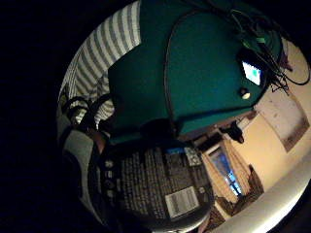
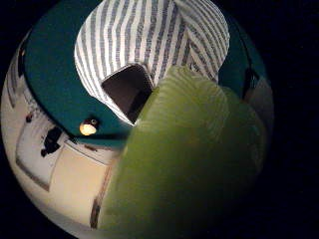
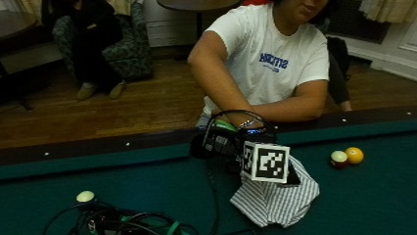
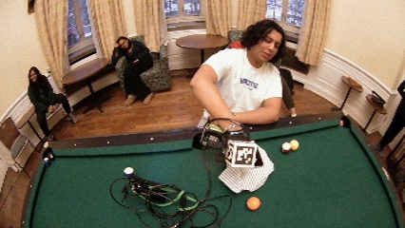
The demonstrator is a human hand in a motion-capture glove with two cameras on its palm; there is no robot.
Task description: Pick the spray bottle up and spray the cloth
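Note:
My gloved right hand (image 3: pixel 220 142) is curled round the spray bottle (image 3: pixel 225 126), whose green body shows above the glove, and holds it over the pool table near the rail. In the palm views the bottle's dark printed label with a barcode (image 1: pixel 155 189) and its green side (image 2: pixel 189 164) sit close against the palm. The grey-and-white striped cloth (image 3: pixel 277 196) stands bunched up on the green felt just below and beside the hand. It appears again beyond the bottle as the cloth (image 2: pixel 149 40). What lifts the cloth's top is hidden.
A maroon-and-white ball (image 3: pixel 338 159) and a yellow ball (image 3: pixel 354 155) lie on the felt to the cloth's side. A white ball (image 3: pixel 85 196) and a tangle of cables (image 3: pixel 130 223) lie near the front. An orange ball (image 4: pixel 253 203) rests before the cloth. The dark rail (image 3: pixel 98 152) runs behind.

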